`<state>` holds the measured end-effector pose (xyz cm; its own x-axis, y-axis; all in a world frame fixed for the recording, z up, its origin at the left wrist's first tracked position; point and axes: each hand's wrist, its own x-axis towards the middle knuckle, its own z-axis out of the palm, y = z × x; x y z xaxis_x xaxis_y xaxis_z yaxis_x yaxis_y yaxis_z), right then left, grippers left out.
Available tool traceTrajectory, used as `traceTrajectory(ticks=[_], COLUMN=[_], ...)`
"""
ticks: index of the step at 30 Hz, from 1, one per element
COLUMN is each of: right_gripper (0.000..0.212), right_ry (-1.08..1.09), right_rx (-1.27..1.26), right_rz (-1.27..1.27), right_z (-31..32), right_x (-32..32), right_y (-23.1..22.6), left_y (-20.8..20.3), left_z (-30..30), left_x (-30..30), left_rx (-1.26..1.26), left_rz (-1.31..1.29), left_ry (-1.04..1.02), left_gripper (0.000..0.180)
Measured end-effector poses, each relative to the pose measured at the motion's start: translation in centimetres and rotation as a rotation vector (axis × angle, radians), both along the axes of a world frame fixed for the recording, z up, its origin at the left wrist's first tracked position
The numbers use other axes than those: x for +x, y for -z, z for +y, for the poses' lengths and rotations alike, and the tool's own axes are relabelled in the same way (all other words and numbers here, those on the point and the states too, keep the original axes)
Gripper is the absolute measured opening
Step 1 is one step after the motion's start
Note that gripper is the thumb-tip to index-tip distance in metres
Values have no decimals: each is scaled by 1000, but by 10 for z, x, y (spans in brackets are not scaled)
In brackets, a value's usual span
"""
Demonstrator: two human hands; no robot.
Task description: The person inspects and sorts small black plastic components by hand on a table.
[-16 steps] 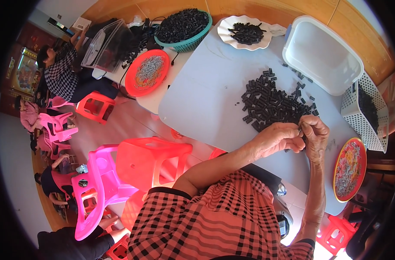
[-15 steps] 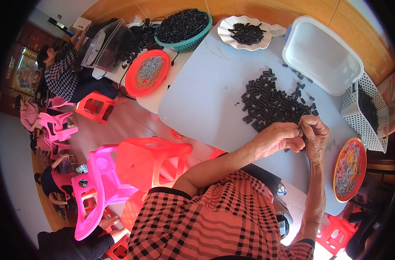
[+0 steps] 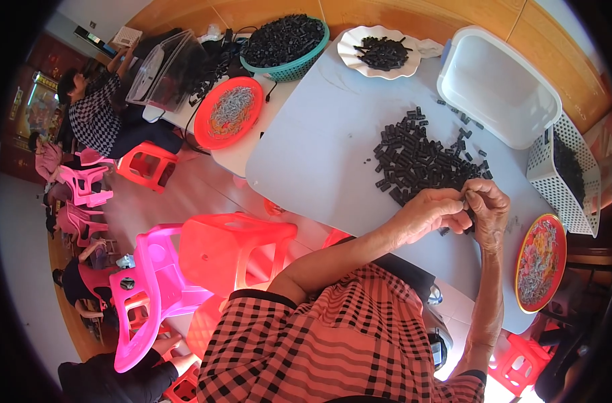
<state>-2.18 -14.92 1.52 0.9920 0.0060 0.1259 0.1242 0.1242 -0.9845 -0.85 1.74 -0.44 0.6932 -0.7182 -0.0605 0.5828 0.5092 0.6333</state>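
My left hand (image 3: 432,216) and my right hand (image 3: 489,209) meet at the near edge of a pile of small black cylindrical pieces (image 3: 420,158). Both hands are closed in a pinch, fingertips touching. A dark bit, apparently one of the black pieces, shows by my right fingers. Whatever the left fingertips pinch is too small to make out. The pile lies on a pale blue-grey table (image 3: 319,148), with a few pieces scattered along its far right side. Right of my right hand, a red and yellow patterned round tray (image 3: 542,235) carries many small silvery metal parts.
At the back stand a white scalloped plate (image 3: 350,48) of black strips, a white basin (image 3: 501,87), and a teal basket (image 3: 292,69) of black pieces. A white perforated basket (image 3: 544,168) is at right. Red stools (image 3: 212,252) and a pink chair (image 3: 141,322) stand left; other people sit beyond.
My hands stay together in nearly the same place, with only slight finger movement. In the far left background, a person in pink has shifted a little.
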Motion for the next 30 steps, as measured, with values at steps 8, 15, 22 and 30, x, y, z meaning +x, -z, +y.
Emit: traceTrajectory(ticks=[8,15,22,30], right_gripper=[7,6,7,9], right_ry=[4,10,31,20], right_rx=[-35,-32,-29,12], right_rz=[9,2,13,8], right_z=[-1,0,2,1], right_x=[0,1,2,0], right_y=[3,1,1,3], left_y=[1,2,-2,-4], left_z=[-1,-2,0,0], left_x=[0,0,1,0], left_rx=[-15,11,66,88], left_rz=[22,6,-5,-15], left_ry=[4,-25,-37,-34], left_gripper=[20,22,27,27])
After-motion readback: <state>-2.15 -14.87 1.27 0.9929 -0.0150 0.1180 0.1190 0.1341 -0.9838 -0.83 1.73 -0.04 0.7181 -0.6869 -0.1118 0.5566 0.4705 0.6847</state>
